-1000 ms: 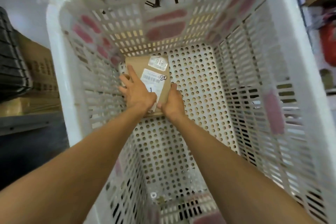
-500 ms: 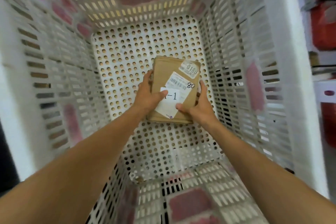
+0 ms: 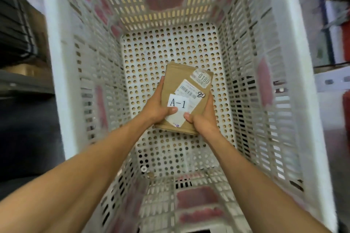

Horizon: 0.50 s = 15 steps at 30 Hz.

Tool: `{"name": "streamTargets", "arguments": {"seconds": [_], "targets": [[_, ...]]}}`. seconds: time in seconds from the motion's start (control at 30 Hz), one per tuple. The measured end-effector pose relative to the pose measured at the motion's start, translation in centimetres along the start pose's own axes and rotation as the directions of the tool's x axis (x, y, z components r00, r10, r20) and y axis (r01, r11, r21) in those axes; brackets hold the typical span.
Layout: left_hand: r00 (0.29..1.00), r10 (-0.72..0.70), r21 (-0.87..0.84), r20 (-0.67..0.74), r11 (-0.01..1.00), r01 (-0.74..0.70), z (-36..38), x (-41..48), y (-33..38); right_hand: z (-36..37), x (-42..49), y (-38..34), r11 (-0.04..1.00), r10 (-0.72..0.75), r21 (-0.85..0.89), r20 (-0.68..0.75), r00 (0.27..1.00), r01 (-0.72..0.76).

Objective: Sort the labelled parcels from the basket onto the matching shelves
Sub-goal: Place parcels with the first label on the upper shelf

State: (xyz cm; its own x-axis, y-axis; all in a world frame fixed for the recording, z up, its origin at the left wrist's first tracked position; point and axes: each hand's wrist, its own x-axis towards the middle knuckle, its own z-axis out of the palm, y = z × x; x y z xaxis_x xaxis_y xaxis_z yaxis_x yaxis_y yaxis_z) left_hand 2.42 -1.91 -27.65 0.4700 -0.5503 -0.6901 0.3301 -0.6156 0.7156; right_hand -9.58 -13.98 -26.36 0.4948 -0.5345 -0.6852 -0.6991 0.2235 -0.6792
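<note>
Head view.

Basket (image 3: 55, 62): white plastic, deep, slotted walls, perforated floor (image 3: 170, 47); fills most of the frame. Faded red patches on the walls.

Parcel (image 3: 176, 81): flat brown package, inside the basket, over the middle of the floor, slightly right of centre. Face up, far end tipped a little to the right. Resting on the floor or lifted off it: cannot tell.

- White label "A-1" (image 3: 179, 103) on the near left part of the face.
- Barcode label (image 3: 189, 91) set askew, partly under the "A-1" label.
- Handwritten "80" (image 3: 201, 94) at the right edge.
- Sticker "0180" (image 3: 202, 78) at the far right corner.

Left hand (image 3: 155, 108): grasping the parcel's left edge; forearm reaching in from near left, wrist straight. Thumb (image 3: 173, 109) laid across the face at the near edge of the "A-1" label; fingers run up along the left side.

Right hand (image 3: 203, 121): grasping the parcel's near right corner; forearm reaching in from near right. Thumb (image 3: 187, 115) pressed on the face, tip close to the left thumb; fingers wrapped up the right edge.

Surroundings, blurred: black crates (image 3: 15, 21) far left; grey shelf (image 3: 22, 81) left of the basket; shelf rail (image 3: 331, 79) on the right, red items (image 3: 346, 111) beside it.
</note>
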Motion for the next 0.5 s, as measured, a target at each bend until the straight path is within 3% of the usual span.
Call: {"name": "streamTargets", "arguments": {"seconds": [0.27, 0.5], "targets": [[0.97, 0.213, 0.026, -0.115, 0.977, -0.212, -2.4, -10.0, 10.9, -3.9, -7.9, -11.6, 0.965, -0.25, -0.058, 0.106, 0.963, 0.257], [0.881, 0.436, 0.159, -0.185, 0.898, -0.411, -4.9, -22.0, 22.5, -7.6, -18.6, -21.7, 0.852, -0.522, 0.022, 0.099, 0.847, 0.522]]}}
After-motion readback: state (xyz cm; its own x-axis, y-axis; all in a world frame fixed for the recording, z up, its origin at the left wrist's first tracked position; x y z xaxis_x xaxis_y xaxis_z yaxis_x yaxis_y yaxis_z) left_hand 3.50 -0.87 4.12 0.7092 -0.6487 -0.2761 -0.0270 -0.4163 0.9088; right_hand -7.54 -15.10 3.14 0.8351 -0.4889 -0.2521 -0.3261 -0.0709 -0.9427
